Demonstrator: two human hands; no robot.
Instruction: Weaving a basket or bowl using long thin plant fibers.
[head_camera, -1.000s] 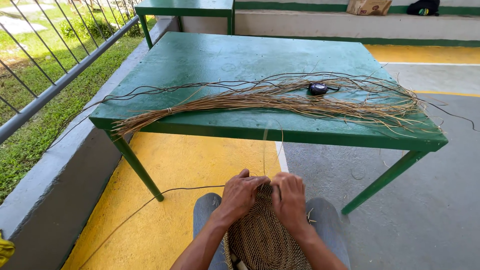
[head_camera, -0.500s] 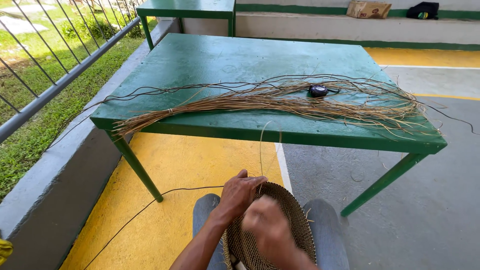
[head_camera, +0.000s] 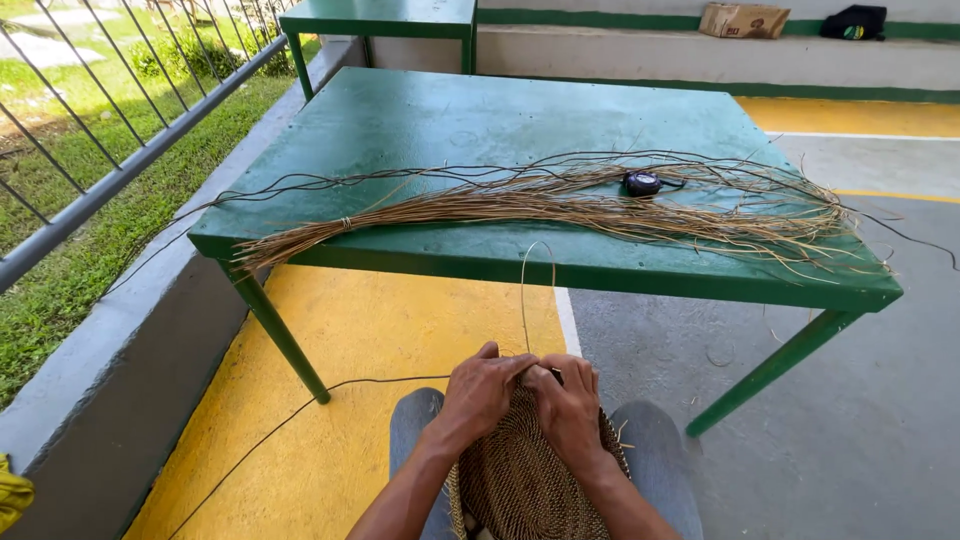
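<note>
Count, taking the near green table (head_camera: 420, 120) as reference:

- Woven discs: one. A round, flat woven basket base (head_camera: 520, 480) sits on the person's lap, below the table's near edge. It stands on edge, face roughly toward the camera. Being round, it has no clear long axis.
- Hands: two. Left hand (head_camera: 482, 392) and right hand (head_camera: 568, 405) meet at the top rim of the base, touching each other. Fingers of both are curled closed, pinching the rim. Exactly which strand each pinches cannot be told.
- Loose strand in work: one thin fibre (head_camera: 524, 300) rises from between the hands, arcs up in front of the table's near edge and curves back down. Its long axis is near vertical.
- Fibre bundle (head_camera: 560, 205): one, tan, lying on the table top. Its long axis runs left–right along the near edge, with the tied end at the left corner and the splayed ends at the right.
- Small black object (head_camera: 642, 183): one, on the table just behind the bundle.
- Dark cord (head_camera: 300, 415): one, on the yellow floor under the table's left side, running toward the lap.
- Second green table (head_camera: 385, 15): one, beyond the far edge.
</note>
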